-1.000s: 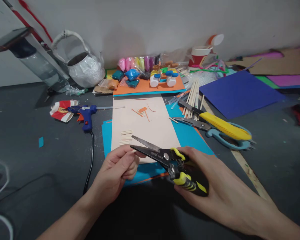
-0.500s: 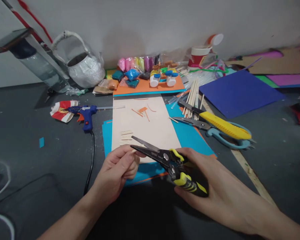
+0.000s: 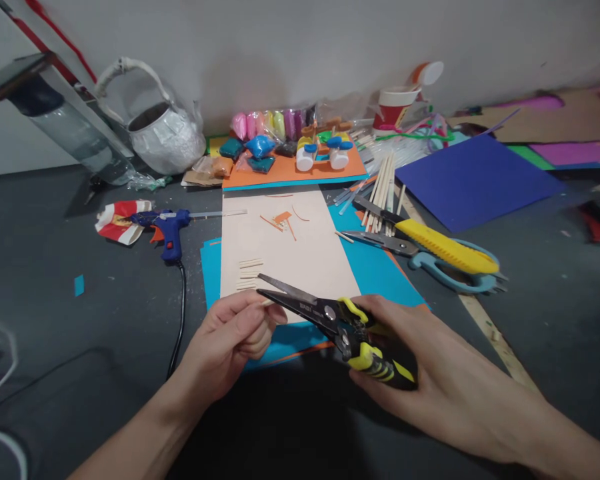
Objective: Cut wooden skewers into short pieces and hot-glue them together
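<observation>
My left hand [image 3: 239,337] is closed, thumb and forefinger pinching a thin wooden stick [image 3: 267,303] that mostly hides behind the fingers. Wrapped round the black-and-yellow handles of a pair of heavy-duty scissors [image 3: 313,309] is my right hand [image 3: 420,370]. Their dark blades point left, parted a little, and cross close over the left fingertips and the stick. Just beyond the blade tips, several short cut sticks [image 3: 251,274] lie in a row on a cream paper sheet [image 3: 300,257]. Orange paper scraps [image 3: 283,217] rest farther up that sheet.
To the left lies a blue glue gun [image 3: 171,233] with a black cord. On the right, a yellow utility knife [image 3: 445,247] overlaps light-blue scissors [image 3: 450,277], near a bundle of sticks [image 3: 383,193]. Clay packets [image 3: 261,147], a silver basket [image 3: 167,141] and a paper cup [image 3: 394,110] stand behind.
The whole view has shifted slightly. The scissor blades are a touch closer together at the tips. Both hands keep their holds, with the left one turned slightly.
</observation>
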Demonstrator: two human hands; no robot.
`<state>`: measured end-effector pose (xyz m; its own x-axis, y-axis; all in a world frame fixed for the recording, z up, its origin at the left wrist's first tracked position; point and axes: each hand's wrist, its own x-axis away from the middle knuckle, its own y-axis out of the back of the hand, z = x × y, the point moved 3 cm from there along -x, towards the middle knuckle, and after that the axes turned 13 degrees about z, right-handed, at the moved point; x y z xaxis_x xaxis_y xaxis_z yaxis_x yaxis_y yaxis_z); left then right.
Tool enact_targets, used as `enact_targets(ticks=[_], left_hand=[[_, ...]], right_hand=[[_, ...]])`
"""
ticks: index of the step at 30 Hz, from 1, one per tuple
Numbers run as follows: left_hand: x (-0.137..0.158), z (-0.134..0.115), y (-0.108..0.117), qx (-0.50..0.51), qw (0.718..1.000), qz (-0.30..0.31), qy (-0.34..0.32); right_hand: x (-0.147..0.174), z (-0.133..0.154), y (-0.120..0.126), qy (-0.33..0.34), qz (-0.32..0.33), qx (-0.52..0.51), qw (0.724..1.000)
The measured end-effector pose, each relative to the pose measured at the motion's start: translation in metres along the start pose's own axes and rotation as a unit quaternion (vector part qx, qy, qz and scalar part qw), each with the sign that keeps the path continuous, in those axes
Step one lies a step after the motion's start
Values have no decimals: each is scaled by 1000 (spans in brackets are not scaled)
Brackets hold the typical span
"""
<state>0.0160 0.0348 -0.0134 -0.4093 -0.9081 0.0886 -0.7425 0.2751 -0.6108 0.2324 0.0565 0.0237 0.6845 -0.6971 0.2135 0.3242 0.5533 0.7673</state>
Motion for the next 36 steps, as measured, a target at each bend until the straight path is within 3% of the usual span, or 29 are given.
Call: enact_targets(ticks=[10,23,33,36], left_hand=[[2,-3,1,48,999,26,-7],[1,-2,2,38,997,73,-5],[1,-3,-1,53,996,69,-13],[1,-6,-1,27,998,40,-35]], right_hand=[[-6,0,0,2,25,-46,999],[-3,0,0,33,25,5,999],[-2,-3,-1,-4,44,-16,999],[-4,-3,0,-6,48,-53,997]])
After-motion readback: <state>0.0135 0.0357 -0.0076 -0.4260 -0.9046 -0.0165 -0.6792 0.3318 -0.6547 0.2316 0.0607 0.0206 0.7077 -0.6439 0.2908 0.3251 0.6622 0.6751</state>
